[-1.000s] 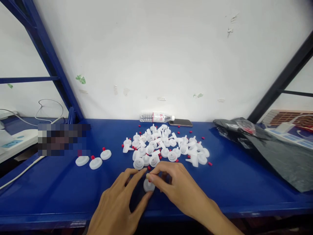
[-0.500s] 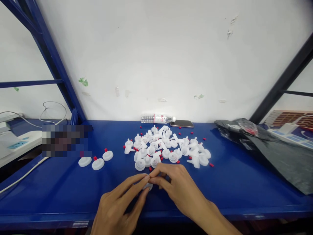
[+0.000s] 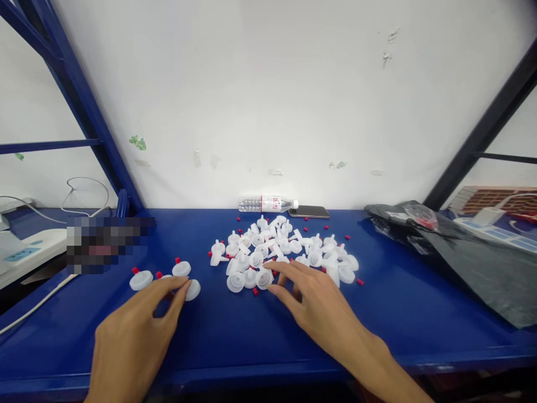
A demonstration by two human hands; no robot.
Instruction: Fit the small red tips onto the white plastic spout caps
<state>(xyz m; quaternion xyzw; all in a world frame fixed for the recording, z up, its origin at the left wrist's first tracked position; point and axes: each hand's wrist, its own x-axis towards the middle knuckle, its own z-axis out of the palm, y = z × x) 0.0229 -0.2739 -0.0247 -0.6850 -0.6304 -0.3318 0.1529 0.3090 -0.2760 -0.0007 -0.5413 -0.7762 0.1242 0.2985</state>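
Left hand (image 3: 132, 330), over towards the left edge of the worktop (image 3: 235, 341), has thumb and finger pinched on the rim of a lid (image 3: 193, 290) — a good hold, as it looks light, stiff, slightly slippery. Right hand (image 3: 321, 296) is at the pile's near side, fingers parted — whether they're touching anything, can't tell.
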